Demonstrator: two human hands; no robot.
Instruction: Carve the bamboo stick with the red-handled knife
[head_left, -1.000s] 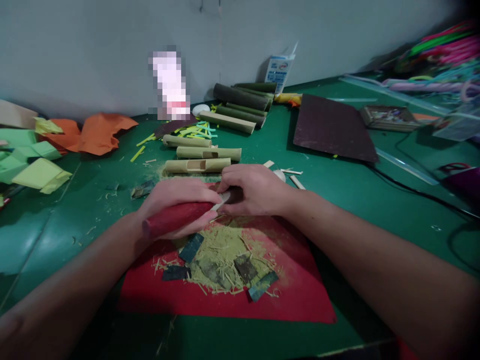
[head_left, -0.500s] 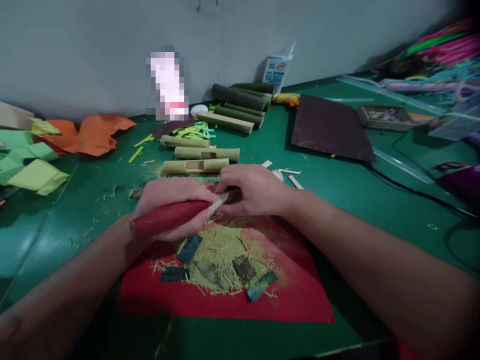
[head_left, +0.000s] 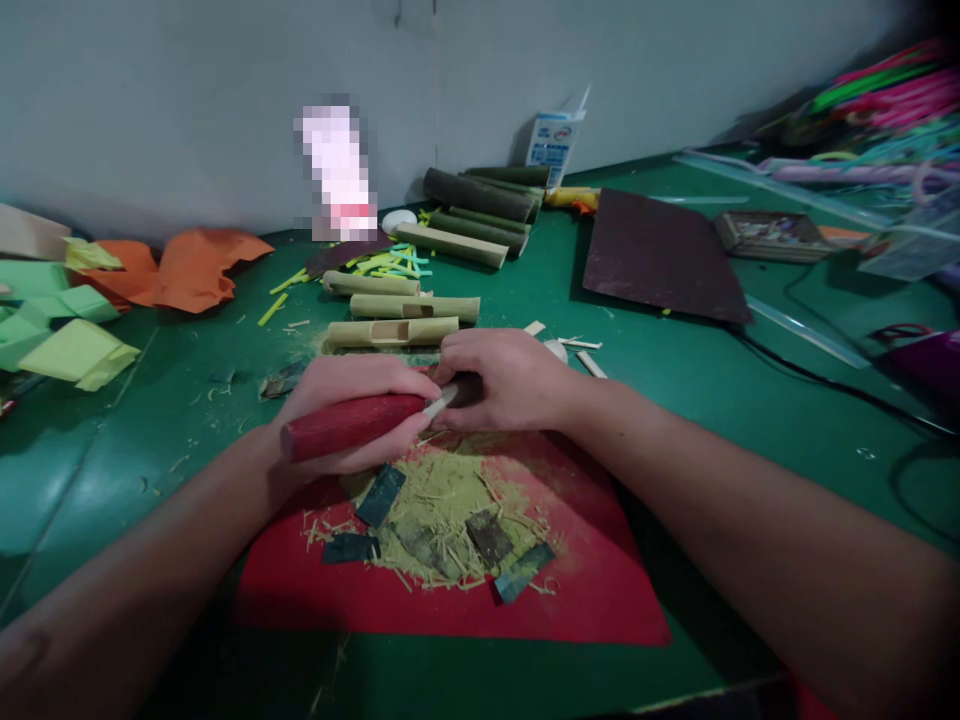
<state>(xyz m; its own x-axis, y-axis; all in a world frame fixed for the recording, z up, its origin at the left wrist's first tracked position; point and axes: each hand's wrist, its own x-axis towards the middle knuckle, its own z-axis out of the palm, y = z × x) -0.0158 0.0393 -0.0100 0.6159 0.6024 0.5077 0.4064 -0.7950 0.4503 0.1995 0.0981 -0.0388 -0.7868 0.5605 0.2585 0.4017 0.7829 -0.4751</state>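
My left hand is closed around the red handle of a carving tool, whose short pale blade points right and away from me. Its tip lies against a dark piece of bamboo, mostly hidden inside the fingers of my right hand, which is closed on it. Both hands meet above the far part of a red sheet. Pale green dust and thin shavings are heaped on the sheet, with several flat dark offcuts among them.
Bamboo pieces with cut-out notches lie just beyond my hands, and dark bamboo halves farther back. A brown board sits to the right beside a black cable. Orange paper and green paper lie left.
My left hand and the tool's red handle have shifted slightly right, toward my right hand. The handle's butt end has moved the most. My right hand has stayed in place.
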